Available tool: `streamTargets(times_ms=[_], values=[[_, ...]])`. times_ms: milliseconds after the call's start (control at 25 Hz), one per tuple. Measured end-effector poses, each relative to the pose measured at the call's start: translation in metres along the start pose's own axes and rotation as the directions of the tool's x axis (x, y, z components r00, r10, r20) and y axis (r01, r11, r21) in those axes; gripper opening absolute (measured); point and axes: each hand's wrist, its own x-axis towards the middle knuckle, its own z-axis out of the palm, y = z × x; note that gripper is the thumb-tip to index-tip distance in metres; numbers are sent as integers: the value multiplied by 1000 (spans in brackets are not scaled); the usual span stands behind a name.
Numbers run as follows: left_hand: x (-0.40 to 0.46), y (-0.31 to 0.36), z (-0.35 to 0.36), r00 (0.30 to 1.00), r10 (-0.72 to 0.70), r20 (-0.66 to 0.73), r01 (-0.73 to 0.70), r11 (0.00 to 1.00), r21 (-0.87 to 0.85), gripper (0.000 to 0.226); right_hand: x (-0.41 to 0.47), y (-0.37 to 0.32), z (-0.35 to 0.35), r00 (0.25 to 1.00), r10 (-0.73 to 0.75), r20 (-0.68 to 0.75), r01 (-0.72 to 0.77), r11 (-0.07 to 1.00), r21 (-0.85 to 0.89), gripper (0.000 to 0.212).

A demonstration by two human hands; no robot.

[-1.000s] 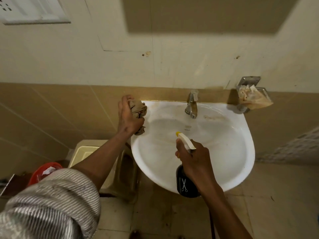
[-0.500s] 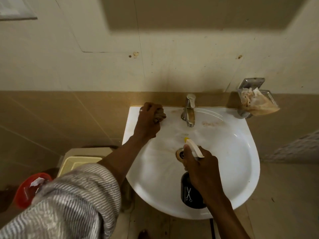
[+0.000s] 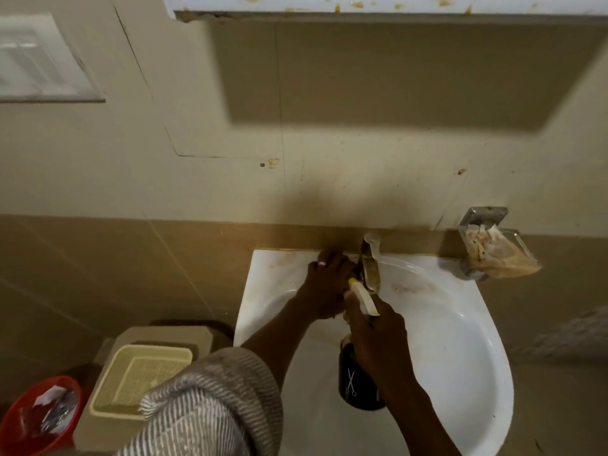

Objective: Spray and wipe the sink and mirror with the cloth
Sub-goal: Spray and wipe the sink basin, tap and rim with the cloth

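Observation:
A white wall-hung sink (image 3: 460,340) carries brown stains along its back rim. My left hand (image 3: 325,284) presses down on the back ledge just left of the metal tap (image 3: 370,261); the cloth lies under its fingers and is hidden. My right hand (image 3: 375,337) holds a black spray bottle (image 3: 357,380) with a white trigger head and yellow nozzle (image 3: 362,296), pointed at the tap's base. The bottom edge of a white frame (image 3: 362,9) shows at the top; whether it is the mirror I cannot tell.
A metal soap holder with a brownish plastic bag (image 3: 493,255) hangs on the wall right of the sink. Left of the sink stand a beige bin with a mesh tray (image 3: 141,380) and a red bucket (image 3: 36,422). A white wall panel (image 3: 42,60) sits upper left.
My left hand slid right along the sink's back ledge from the left corner to the tap. The spray bottle rose toward the tap. The view tilted up, showing the white frame edge.

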Motion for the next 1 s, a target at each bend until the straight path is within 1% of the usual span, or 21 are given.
streamTargets(times_ms=[40,80,160,240,320,360,440,480,520,560,600,680,720,800,880,920,960,1000], values=[[-1,-2,0,1000,10,27,-9,1000,0,49,0,-3,0,1000,-6,-10,6,1000,11,33],[-5,-8,-1,1000,12,23,-12,1000,6,50,1,-6,0,1000,-12,-14,13,1000,28,34],[-26,-30,-7,1000,6,-20,-5,999,46,55,1,-11,0,1000,-18,-24,20,998,62,34],[-54,-59,-13,998,-27,-58,34,993,115,61,-1,-15,-1,1000,-20,-22,21,996,82,29],[-77,-78,-16,987,-134,-83,148,972,183,68,-6,-16,-3,1000,-10,0,10,993,122,20],[-84,-83,-16,966,-225,-129,245,954,171,68,-10,-16,-4,1000,-9,8,8,991,132,18],[-83,-78,-11,885,-406,-229,437,893,105,61,-14,-17,-7,1000,-18,14,16,994,112,16],[-79,-72,-9,846,-466,-261,501,861,88,57,-16,-18,-11,1000,-20,17,19,995,102,18],[-70,-64,-7,829,-487,-275,523,850,69,53,-16,-18,-16,999,-27,16,26,995,101,18],[-57,-55,-6,843,-471,-262,497,866,44,52,-16,-17,-20,999,-37,8,36,994,100,19],[-43,-44,-3,881,-418,-224,432,902,15,53,-16,-15,-25,999,-50,-7,51,994,95,23],[-14,-22,6,955,-273,-115,276,961,14,57,-15,-10,-31,997,-56,-44,60,994,91,28],[-2,-13,10,974,-215,-67,216,976,21,60,-14,-8,-34,997,-49,-63,56,994,99,27],[7,-7,12,991,-129,-21,130,991,11,65,-13,-4,-39,996,-46,-83,55,993,106,23],[0,-19,9,998,-53,-29,54,998,41,67,-14,-3,-39,995,-51,-82,60,992,111,18],[-8,-31,5,998,-51,-37,53,997,60,69,-14,-3,-37,996,-48,-80,57,992,117,17],[-17,-43,-1,994,-98,-50,101,993,67,71,-14,-3,-34,996,-44,-77,53,992,117,19],[-27,-55,-7,980,-189,-67,193,979,70,73,-14,-5,-31,997,-41,-69,49,992,113,24]])
